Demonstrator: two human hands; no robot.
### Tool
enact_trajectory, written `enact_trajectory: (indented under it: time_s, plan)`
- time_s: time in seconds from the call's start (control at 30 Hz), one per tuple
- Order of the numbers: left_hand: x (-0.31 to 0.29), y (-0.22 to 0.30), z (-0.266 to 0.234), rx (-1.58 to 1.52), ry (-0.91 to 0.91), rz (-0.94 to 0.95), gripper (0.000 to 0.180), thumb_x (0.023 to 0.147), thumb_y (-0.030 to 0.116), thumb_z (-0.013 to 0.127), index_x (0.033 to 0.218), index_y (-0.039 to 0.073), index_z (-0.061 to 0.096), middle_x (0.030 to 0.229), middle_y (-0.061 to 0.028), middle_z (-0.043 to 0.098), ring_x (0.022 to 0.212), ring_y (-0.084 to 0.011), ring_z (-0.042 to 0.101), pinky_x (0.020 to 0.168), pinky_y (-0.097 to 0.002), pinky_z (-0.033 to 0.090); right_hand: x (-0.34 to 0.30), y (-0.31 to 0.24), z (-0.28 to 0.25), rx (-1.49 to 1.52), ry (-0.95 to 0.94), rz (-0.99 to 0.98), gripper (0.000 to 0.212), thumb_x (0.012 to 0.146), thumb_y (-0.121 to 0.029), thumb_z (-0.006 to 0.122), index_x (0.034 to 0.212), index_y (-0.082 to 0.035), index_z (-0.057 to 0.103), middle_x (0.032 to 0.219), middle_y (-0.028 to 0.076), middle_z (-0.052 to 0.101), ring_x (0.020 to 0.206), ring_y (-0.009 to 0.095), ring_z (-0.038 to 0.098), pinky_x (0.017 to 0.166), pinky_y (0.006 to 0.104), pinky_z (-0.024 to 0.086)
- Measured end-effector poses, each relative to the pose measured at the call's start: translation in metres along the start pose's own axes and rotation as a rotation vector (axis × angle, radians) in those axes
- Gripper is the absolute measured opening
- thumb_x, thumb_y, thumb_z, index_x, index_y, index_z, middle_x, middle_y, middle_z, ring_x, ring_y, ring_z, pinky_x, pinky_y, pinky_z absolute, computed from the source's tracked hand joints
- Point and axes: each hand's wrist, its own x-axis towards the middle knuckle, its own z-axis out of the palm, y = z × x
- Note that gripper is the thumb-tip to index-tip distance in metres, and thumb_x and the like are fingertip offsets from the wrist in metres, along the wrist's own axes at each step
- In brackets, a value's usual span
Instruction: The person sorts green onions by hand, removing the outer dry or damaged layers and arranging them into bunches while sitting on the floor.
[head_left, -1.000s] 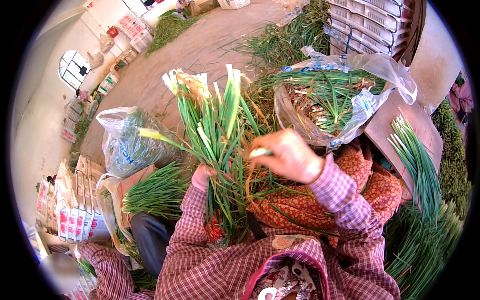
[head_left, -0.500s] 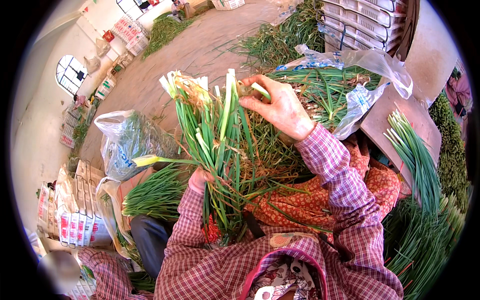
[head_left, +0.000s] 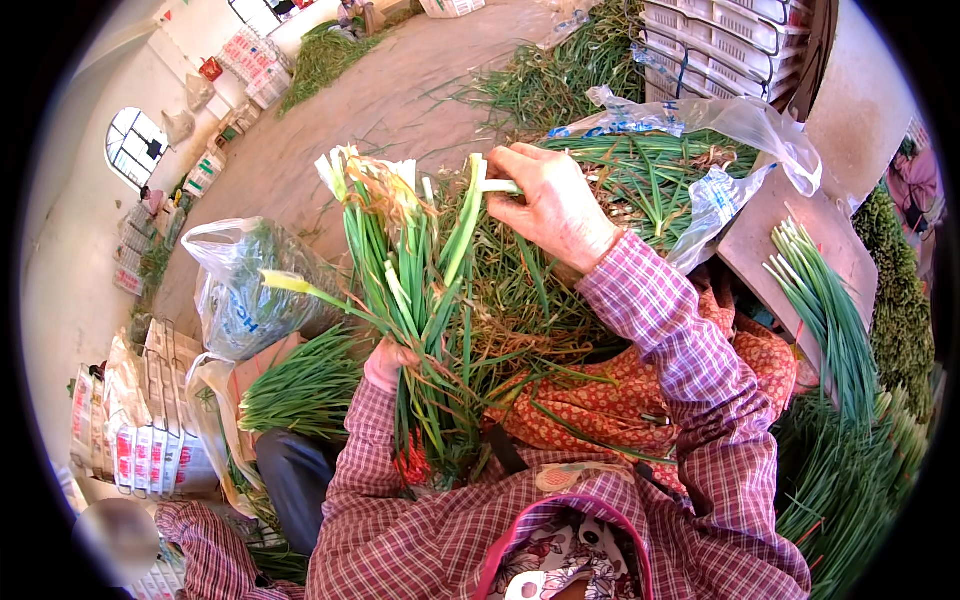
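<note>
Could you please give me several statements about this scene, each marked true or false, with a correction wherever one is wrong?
1. The left hand grips a bunch of scallions. True.
2. The bunch's white ends point toward the lower edge of the picture. False: they point toward the upper edge.
3. The right hand holds a pale stalk. True.
4. The plastic bag on the left is opaque black. False: it is see-through, with greenery inside.
5. A scallion bundle lies on the board at the right. True.
6. The stack at upper right is black. False: it consists of white crates.
</note>
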Motion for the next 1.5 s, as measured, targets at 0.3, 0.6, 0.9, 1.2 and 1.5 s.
enact_trajectory:
  time_s: [0.3, 0.6, 0.9, 1.2, 1.5]
  plan:
    - [-0.035, 0.002, 0.003, 0.122, -0.005, 0.093, 0.059, 0.083, 0.031, 0.058, 0.131, 0.004, 0.037, 0.126, -0.0172, 0.046, 0.105, -0.0254, 0.053, 0.086, -0.0403, 0.048, 0.014, 0.044, -0.037, -0.388, -0.002, 0.072, 0.015, 0.079, -0.021, 0.063, 0.086, -0.008, 0.06, 0.077, 0.009, 0.057, 0.067, 0.025, 0.06, 0.059, 0.0367, 0.049]
    - [-0.039, 0.025, 0.033, 0.213, 0.468, -0.141, 0.079, 0.056, 0.027, 0.077, 0.122, 0.0, 0.043, 0.092, -0.0091, 0.059, 0.075, -0.0204, 0.059, 0.067, -0.0305, 0.05, -0.001, 0.007, -0.035, -0.057, -0.009, 0.272, 0.02, 0.079, -0.025, 0.065, 0.083, -0.006, 0.063, 0.069, 0.011, 0.062, 0.062, 0.019, 0.06, 0.056, 0.0307, 0.047]
    - [-0.025, 0.035, 0.059, -0.003, 0.475, -0.1, 0.082, 0.055, 0.026, 0.076, 0.122, -0.004, 0.041, 0.1, -0.0159, 0.061, 0.082, -0.0249, 0.062, 0.07, -0.0334, 0.052, -0.014, -0.008, 0.017, 0.593, -0.11, 0.395, 0.022, 0.082, -0.025, 0.063, 0.086, -0.003, 0.064, 0.067, 0.002, 0.058, 0.06, 0.007, 0.048, 0.055, 0.0245, 0.039]
    - [-0.032, 0.033, 0.039, -0.002, 0.222, 0.057, 0.045, 0.087, 0.025, 0.053, 0.108, -0.014, 0.05, 0.092, -0.0283, 0.059, 0.078, -0.0414, 0.06, 0.076, -0.0512, 0.049, 0.008, 0.034, -0.105, 0.563, 0.5, 0.603, 0.033, 0.088, -0.043, 0.049, 0.101, -0.014, 0.06, 0.075, 0.0, 0.054, 0.059, 0.007, 0.044, 0.05, 0.0179, 0.031]
    - [-0.023, 0.02, 0.033, -0.103, 0.148, 0.035, 0.077, 0.066, 0.039, 0.076, 0.118, -0.01, 0.046, 0.1, -0.0214, 0.059, 0.081, -0.0299, 0.061, 0.071, -0.0459, 0.05, -0.009, 0.069, -0.148, 0.829, 0.326, 0.376, 0.03, 0.093, -0.032, 0.043, 0.097, -0.003, 0.049, 0.089, 0.009, 0.06, 0.077, 0.018, 0.059, 0.066, 0.0322, 0.05]
